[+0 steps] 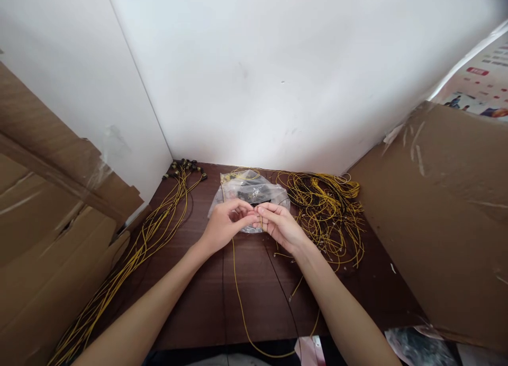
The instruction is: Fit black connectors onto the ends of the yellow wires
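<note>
My left hand [228,224] and my right hand [280,224] meet fingertip to fingertip over a clear plastic bag [216,203]. Thumb and fingers of both are pinched on a thin yellow wire [237,289], which hangs below them and loops past the table's front edge. What sits right at the fingertips is too small to make out. Thin black wires [282,287] also run down from near the hands. Dark parts [252,194] show inside the bag behind my fingers.
A tangled heap of yellow and black wires [323,212] lies right of the bag. Yellow wires with black connectors [186,167] stretch along the left side of the brown table [198,313]. Cardboard [420,212] flanks the right, more cardboard [51,239] the left. A white wall [254,91] stands behind.
</note>
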